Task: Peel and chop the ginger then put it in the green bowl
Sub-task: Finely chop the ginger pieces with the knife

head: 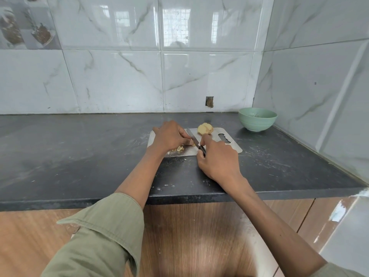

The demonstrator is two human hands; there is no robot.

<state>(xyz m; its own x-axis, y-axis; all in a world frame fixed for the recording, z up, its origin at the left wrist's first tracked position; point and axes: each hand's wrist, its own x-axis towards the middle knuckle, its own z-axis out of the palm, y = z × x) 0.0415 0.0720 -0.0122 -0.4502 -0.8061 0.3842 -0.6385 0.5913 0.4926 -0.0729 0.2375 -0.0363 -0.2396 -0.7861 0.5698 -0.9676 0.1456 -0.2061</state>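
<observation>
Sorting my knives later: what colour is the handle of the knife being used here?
Black, as far as it shows inside the right hand; the knife appears only in the head view.

Green bowl [257, 118], black counter [79, 146], white grey-veined tiles [119, 76].

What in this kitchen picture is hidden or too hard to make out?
Head view:
- Ginger piece being cut: hidden under the left hand.
- Knife handle: mostly wrapped by the right hand.
- Green bowl: inside partly hidden by its rim.
- Chopped bits: too small to count.
</observation>
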